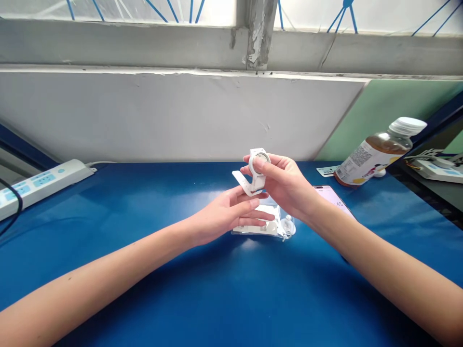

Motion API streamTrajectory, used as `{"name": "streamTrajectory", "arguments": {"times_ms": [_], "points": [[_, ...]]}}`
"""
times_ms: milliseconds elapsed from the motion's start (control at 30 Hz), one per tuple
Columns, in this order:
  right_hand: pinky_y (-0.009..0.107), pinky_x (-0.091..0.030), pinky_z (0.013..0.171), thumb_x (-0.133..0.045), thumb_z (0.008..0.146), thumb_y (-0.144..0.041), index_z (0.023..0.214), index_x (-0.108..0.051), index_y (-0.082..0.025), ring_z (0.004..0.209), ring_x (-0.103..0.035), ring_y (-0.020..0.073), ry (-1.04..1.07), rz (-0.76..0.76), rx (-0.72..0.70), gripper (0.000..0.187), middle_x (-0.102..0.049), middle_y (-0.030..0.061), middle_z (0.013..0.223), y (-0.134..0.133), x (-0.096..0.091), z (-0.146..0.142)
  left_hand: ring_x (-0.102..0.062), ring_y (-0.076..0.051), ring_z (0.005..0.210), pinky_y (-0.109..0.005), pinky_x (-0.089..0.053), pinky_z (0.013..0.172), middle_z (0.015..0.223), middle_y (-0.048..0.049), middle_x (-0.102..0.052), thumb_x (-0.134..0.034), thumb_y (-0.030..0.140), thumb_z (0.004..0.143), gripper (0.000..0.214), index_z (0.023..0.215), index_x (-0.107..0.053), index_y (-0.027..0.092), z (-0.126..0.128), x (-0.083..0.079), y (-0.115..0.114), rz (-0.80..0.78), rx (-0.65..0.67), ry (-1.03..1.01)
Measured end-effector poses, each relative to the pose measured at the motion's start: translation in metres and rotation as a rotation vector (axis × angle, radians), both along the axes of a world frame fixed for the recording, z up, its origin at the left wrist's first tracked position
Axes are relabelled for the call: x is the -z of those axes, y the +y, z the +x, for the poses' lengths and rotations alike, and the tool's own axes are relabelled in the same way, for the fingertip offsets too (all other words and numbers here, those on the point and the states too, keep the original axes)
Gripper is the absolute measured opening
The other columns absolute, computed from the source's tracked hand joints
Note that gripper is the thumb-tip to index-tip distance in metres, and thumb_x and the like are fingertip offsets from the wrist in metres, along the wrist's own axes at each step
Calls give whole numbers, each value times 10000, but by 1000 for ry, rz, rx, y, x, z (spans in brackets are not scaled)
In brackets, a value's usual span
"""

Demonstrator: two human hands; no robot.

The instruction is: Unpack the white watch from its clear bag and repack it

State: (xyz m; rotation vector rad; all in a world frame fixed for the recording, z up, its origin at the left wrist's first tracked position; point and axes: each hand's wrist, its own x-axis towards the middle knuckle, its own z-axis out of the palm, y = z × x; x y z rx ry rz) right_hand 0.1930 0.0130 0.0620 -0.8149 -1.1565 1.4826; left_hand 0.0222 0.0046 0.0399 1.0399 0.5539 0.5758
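Observation:
My right hand (284, 180) pinches a small white piece with a round disc and a bent strap-like arm (257, 184) between thumb and fingers, held up above the table. What kind of thing it is I cannot tell for sure. Just below it, my left hand (235, 212) is open, its fingers stretched out to the right; whether they touch the white piece is unclear. Under both hands a clear plastic bag (287, 226) with white parts in it lies on the blue table (231, 294), partly hidden by my left fingers.
A phone (333, 197) lies behind my right forearm. Beyond it a bottle with a white cap (376, 152) leans to the right in view, near a small card (327, 171). A white power strip (45, 185) and a black cable (18, 207) are at the left. A wall (173, 115) closes off the back.

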Motion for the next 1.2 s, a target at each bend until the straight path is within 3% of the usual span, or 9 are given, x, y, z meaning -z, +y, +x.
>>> {"name": "streamTrajectory", "arguments": {"times_ms": [167,333,600,700,933,1200], "points": [[289,-500,650,-824,741,-384,865,-770,-237,747,-621,154,-204,188,130,200,-714,9,849,-1,1,-2,-719,-215,924,-364,-552,879,1172,-124,-676,-751,246,874,323,1157,-631,146,0,4,0,58,-46,0],[302,-533,764,-791,779,-401,898,-766,-225,895,-676,190,-187,149,63,214,-745,36,904,5,6,0,-700,-165,790,-330,-560,816,850,-48,-690,-728,339,896,335,1138,-638,124,0,4,-3,63,-33,-5],[292,-565,699,-757,815,-428,956,-742,-205,874,-725,210,-99,46,-19,265,-760,52,834,5,8,-1,-729,-188,724,-310,-582,711,817,-77,-719,-699,463,899,387,1075,-651,122,1,2,-5,-1,3,0],[302,-565,751,-694,871,-427,993,-736,-200,866,-726,198,-30,-8,-91,261,-774,60,859,5,7,0,-749,-222,776,-320,-592,714,883,-120,-742,-694,497,892,416,1046,-665,111,2,-1,-7,-8,28,24],[380,-507,990,-572,923,-514,1051,-724,-218,1145,-662,235,137,-130,-304,357,-752,79,1148,4,-1,-2,-743,-280,931,-359,-580,796,1019,-202,-749,-710,529,865,479,1022,-679,78,5,0,-14,-52,34,96],[399,-492,1021,-519,947,-517,1053,-724,-226,1146,-657,235,168,-144,-304,371,-724,72,1214,3,-4,-1,-742,-282,916,-405,-563,858,983,-191,-756,-700,510,882,466,1027,-703,68,4,4,-12,-76,-35,96]]}}
